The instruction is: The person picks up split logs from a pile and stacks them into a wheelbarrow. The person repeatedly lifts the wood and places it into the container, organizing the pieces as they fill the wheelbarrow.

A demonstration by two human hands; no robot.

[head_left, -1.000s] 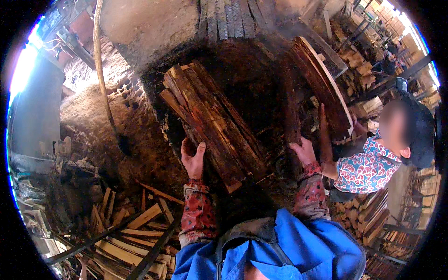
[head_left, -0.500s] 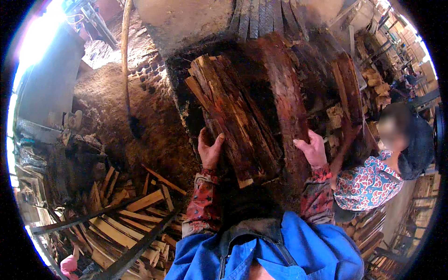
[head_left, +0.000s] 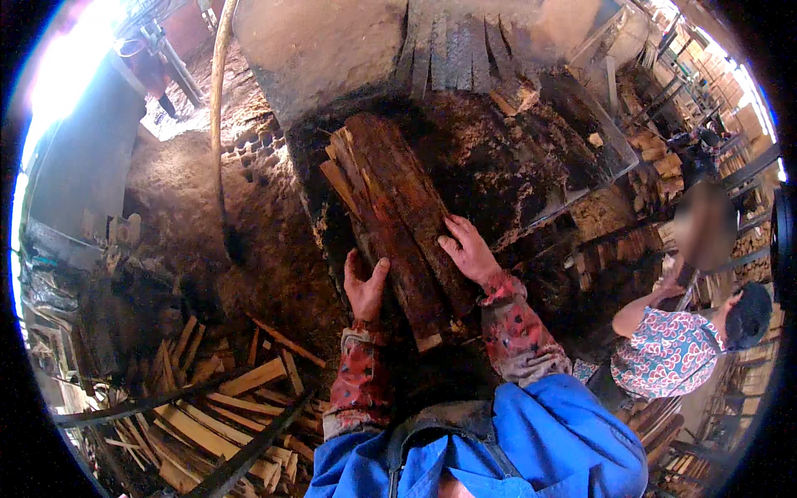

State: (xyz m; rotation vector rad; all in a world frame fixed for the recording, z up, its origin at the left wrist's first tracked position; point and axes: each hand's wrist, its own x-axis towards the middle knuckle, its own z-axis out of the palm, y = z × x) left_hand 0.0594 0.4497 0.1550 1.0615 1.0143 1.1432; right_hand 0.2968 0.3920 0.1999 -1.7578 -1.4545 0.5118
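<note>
A bundle of long, rough split wood planks point(head_left: 390, 207) lies lengthwise on a dark, dirty work surface point(head_left: 515, 158) in front of me. My left hand point(head_left: 365, 286) grips the bundle's near left side, fingers curled against the wood. My right hand point(head_left: 469, 249) rests flat on its near right side, pressing on the dark bark. Both forearms wear red patterned sleeves, and I wear a blue top.
A pile of loose pale wood slats point(head_left: 207, 407) lies on the ground at lower left. A long curved pole point(head_left: 217, 124) stands at upper left. A person in a patterned shirt point(head_left: 672, 353) works at right beside stacked wood point(head_left: 747, 241).
The wide spread of planks has been gathered into one narrower bundle. My hands have closed in on its near end, and the view has shifted right.
</note>
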